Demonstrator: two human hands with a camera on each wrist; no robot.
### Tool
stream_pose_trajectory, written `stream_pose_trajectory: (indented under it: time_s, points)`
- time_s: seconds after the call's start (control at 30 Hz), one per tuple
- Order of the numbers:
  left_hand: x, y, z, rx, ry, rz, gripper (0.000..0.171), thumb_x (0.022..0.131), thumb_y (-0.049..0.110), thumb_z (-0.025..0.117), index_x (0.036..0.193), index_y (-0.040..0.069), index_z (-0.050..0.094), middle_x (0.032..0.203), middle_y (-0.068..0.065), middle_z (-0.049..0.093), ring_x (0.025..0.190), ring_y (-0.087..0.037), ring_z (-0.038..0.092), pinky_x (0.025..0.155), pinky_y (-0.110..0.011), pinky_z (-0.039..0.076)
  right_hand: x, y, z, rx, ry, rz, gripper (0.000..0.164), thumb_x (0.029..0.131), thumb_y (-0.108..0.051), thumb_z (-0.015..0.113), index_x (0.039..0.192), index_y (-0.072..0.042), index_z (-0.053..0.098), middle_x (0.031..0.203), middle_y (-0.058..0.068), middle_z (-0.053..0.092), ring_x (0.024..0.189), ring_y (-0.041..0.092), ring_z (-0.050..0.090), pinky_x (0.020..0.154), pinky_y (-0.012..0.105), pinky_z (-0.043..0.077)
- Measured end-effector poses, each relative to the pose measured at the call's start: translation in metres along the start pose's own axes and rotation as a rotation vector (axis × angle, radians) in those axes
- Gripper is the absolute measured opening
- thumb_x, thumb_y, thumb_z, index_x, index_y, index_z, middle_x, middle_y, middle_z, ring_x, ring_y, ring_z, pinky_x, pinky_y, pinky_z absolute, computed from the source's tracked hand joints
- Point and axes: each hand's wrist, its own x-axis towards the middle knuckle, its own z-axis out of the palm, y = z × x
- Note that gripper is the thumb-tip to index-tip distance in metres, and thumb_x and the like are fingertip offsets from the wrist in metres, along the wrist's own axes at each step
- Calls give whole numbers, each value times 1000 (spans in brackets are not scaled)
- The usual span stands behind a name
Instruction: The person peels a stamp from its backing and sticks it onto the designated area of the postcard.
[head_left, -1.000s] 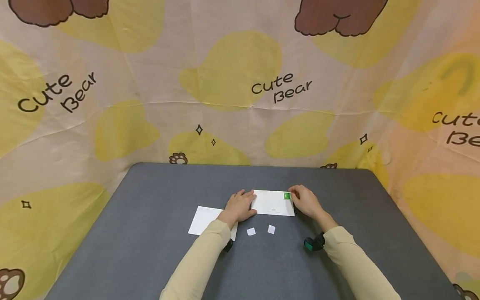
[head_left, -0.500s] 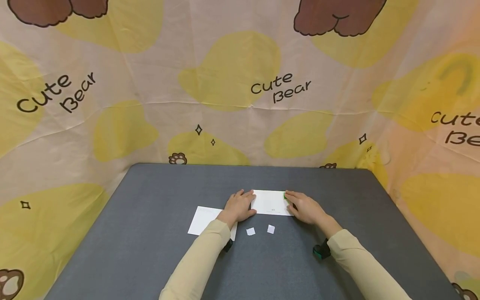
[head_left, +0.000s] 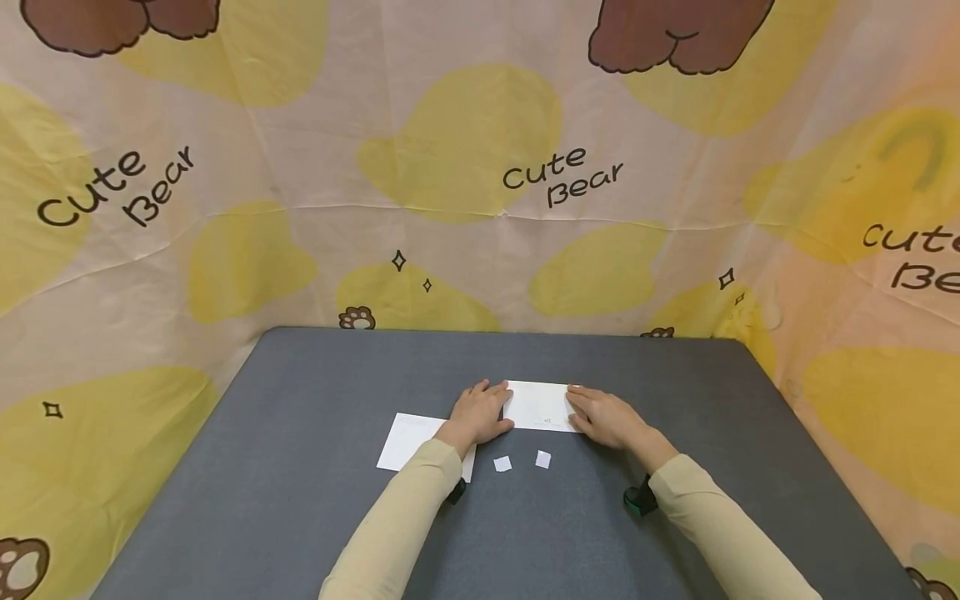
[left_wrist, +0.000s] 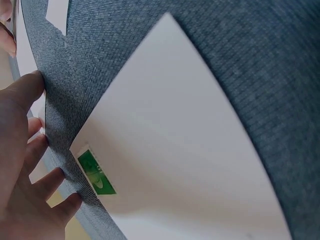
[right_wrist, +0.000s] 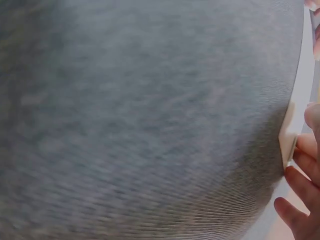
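A white envelope (head_left: 534, 406) lies on the grey table between the two hands. My left hand (head_left: 477, 414) rests at its left end, fingers spread and fingertips on the edge. Extended fingers of my right hand (head_left: 609, 417) lie over its upper right corner and hide the green stamp there; the thumb touches the lower right part. A second white envelope (head_left: 408, 439) lies to the left, partly under the left forearm. In the left wrist view a green stamp (left_wrist: 97, 175) shows on this second envelope's corner.
Two small white paper squares, a left one (head_left: 502, 463) and a right one (head_left: 543, 459), lie in front of the envelope. The grey table (head_left: 315, 517) ends at a patterned cloth backdrop (head_left: 450, 125). Each wrist carries a small dark camera.
My right hand went from the envelope's right edge, beside the stamp, leftward onto the corner, and its fingers now cover the green stamp. The left hand has stayed in place.
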Motion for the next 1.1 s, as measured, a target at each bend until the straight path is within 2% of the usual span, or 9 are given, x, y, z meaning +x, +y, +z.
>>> stream_pose_trajectory:
  time_s: [0.33,0.57,0.73,0.97,1.1]
  points:
    - [1,0,0,5,-1,-5,57,87,42,60,136,17,46,146,2,37,135,-28,32,106,-47,29,6,1,0,24,-2,32,44,91,-25,56,126,1,54,129,16,54,115,33,53,93,49,43]
    - [0,0,0,1,-2,-1,57,87,42,59,136,17,46,146,2,37,135,-28,32,106,-46,29,7,1,3,58,51,53,41,89,-20,58,124,1,55,125,16,55,111,35,54,89,51,44]
    - [-1,0,-1,-1,-14,-9,57,87,42,59,137,17,45,146,2,36,135,-28,31,106,-46,29,6,1,3,33,72,36,40,89,-19,59,123,1,56,124,17,55,110,36,54,88,51,44]
    - [-1,1,-2,1,-13,-8,57,87,42,59,137,17,45,146,3,36,135,-28,32,106,-46,29,0,1,0,34,24,79,42,90,-22,57,127,-1,54,130,15,53,116,37,50,92,53,41]
    - [0,1,-2,-11,-13,-8,57,87,42,59,137,17,46,146,2,36,135,-28,31,106,-46,29,-4,1,-2,16,-6,77,45,91,-22,57,130,-2,51,133,16,50,119,38,47,92,55,40]
